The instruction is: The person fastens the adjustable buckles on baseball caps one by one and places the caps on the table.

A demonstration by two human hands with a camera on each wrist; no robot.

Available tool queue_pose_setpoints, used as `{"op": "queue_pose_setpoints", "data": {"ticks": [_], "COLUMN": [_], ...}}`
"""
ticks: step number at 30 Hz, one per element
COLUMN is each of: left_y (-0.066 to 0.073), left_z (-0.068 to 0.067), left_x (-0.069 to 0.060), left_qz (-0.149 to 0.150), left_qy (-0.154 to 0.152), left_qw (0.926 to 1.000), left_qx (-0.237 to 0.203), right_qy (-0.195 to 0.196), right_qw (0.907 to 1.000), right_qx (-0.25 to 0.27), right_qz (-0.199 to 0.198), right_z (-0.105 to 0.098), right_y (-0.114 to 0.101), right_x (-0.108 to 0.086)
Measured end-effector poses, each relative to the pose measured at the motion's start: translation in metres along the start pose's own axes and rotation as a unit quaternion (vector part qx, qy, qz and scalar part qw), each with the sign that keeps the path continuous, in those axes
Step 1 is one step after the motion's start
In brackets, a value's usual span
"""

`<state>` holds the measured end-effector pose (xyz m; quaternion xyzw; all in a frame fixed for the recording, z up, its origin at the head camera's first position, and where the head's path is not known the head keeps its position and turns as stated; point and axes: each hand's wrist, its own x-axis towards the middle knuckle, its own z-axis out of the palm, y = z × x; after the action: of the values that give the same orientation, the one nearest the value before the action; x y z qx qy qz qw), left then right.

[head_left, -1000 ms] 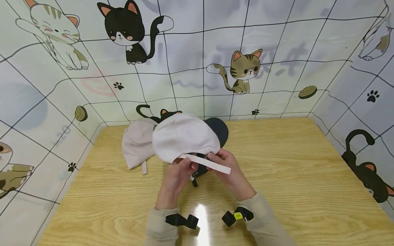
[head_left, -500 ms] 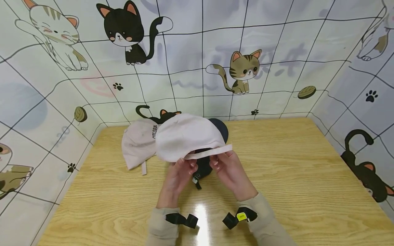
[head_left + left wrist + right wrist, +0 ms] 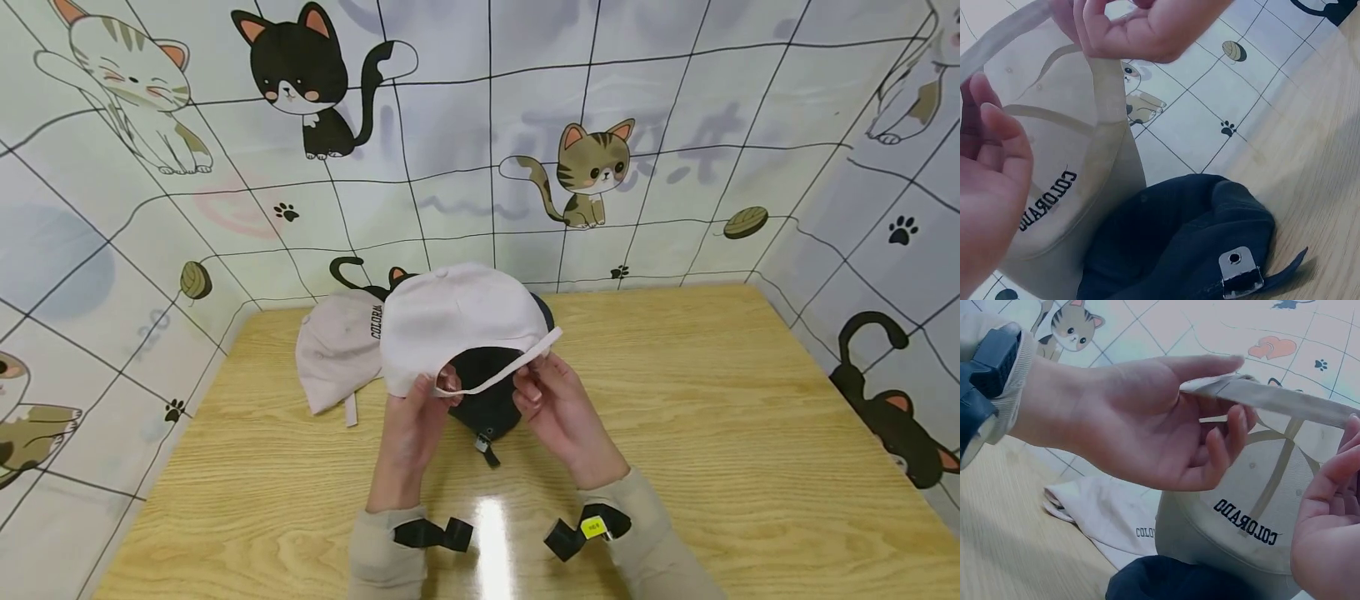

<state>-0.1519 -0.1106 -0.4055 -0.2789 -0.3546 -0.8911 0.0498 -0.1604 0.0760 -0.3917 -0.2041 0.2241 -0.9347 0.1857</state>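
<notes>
A white baseball cap [image 3: 457, 304] is held up over the table, its back opening towards me. My left hand [image 3: 411, 433] pinches it at the left of that opening. My right hand [image 3: 558, 417] pinches the right side where the strap [image 3: 510, 368] comes out, the strap's free end pointing up to the right. In the right wrist view the strap [image 3: 1291, 403] runs between the left hand [image 3: 1141, 422] and the right hand [image 3: 1332, 515]. Reversed COLORADO lettering [image 3: 1050, 200] shows inside the cap in the left wrist view.
A dark navy cap [image 3: 487, 412] with a metal buckle [image 3: 1239, 269] lies below the held cap, partly hidden by it. To the left lies a pale pink cap [image 3: 333, 350] with dark lettering. The wooden table [image 3: 712, 433] meets cat-print walls [image 3: 465, 208].
Both hands have tipped the white cap upward, so its back opening now shows wide. The strap's free end has swung from pointing down-right to up-right. The other caps stay put.
</notes>
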Motion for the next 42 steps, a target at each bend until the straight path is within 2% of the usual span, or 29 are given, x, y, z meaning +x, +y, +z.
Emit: {"op": "queue_pose_setpoints", "data": {"ticks": [4,5,6,9,12,13,16,19,21,24,28,30,32,33,36,38,40,41,42], "left_y": [-0.005,-0.007,-0.016,-0.022,-0.025,-0.018,-0.019,-0.018,-0.017,-0.016,-0.014,-0.013,-0.013,-0.012,-0.011,-0.011,-0.011,-0.01,-0.01], "left_z": [0.006,0.009,0.005,0.015,0.025,0.035,0.043,0.048,0.05,0.051,0.049,0.048,0.046,0.046,0.044,0.043,0.043,0.043,0.043], "left_x": [0.002,0.002,0.001,0.0,-0.002,-0.002,-0.004,-0.004,-0.003,-0.001,0.001,0.001,0.002,0.003,0.004,0.004,0.004,0.004,0.004], "left_qz": [0.005,0.002,0.006,-0.009,-0.031,-0.047,-0.061,-0.071,-0.076,-0.079,-0.074,-0.066,-0.056,-0.051,-0.042,-0.04,-0.04,-0.04,-0.038], "left_qy": [-0.026,-0.033,-0.047,-0.058,-0.021,0.005,0.081,0.141,0.17,0.193,0.202,0.205,0.211,0.215,0.223,0.227,0.228,0.229,0.23], "left_qw": [0.9995,0.9989,0.9975,0.9913,0.9836,0.9795,0.9644,0.9524,0.9488,0.944,0.9346,0.9322,0.9288,0.9268,0.9226,0.9228,0.9238,0.925,0.9258], "left_qx": [0.018,0.034,0.053,0.118,0.176,0.196,0.244,0.261,0.255,0.256,0.283,0.291,0.299,0.304,0.312,0.308,0.305,0.301,0.298], "right_qy": [0.0,-0.003,-0.008,-0.018,-0.004,0.005,0.045,0.07,0.075,0.075,0.077,0.088,0.102,0.111,0.131,0.131,0.124,0.117,0.107], "right_qw": [1.0,1.0,1.0,0.9998,0.9995,0.9992,0.9966,0.9915,0.9873,0.9808,0.9731,0.9668,0.9555,0.9468,0.9136,0.8903,0.8597,0.8384,0.8133], "right_qx": [0.0,0.001,-0.001,-0.011,-0.03,-0.04,-0.068,-0.108,-0.138,-0.178,-0.215,-0.239,-0.276,-0.301,-0.376,-0.423,-0.481,-0.517,-0.555], "right_qz": [0.003,0.003,0.004,0.004,0.004,0.004,0.013,0.021,0.024,0.025,0.026,0.015,-0.012,-0.029,-0.083,-0.106,-0.119,-0.127,-0.137], "right_z": [0.002,0.002,0.003,0.004,0.006,0.006,0.007,0.009,0.009,0.011,0.011,0.011,0.01,0.01,0.009,0.007,0.005,0.004,0.002], "right_y": [0.004,0.005,0.006,0.009,0.012,0.013,0.016,0.018,0.019,0.02,0.022,0.022,0.023,0.023,0.021,0.019,0.016,0.015,0.013], "right_x": [0.0,0.0,0.0,0.0,0.0,0.0,-0.001,-0.001,-0.001,-0.001,-0.002,-0.001,-0.001,-0.001,-0.002,-0.003,-0.004,-0.004,-0.005]}}
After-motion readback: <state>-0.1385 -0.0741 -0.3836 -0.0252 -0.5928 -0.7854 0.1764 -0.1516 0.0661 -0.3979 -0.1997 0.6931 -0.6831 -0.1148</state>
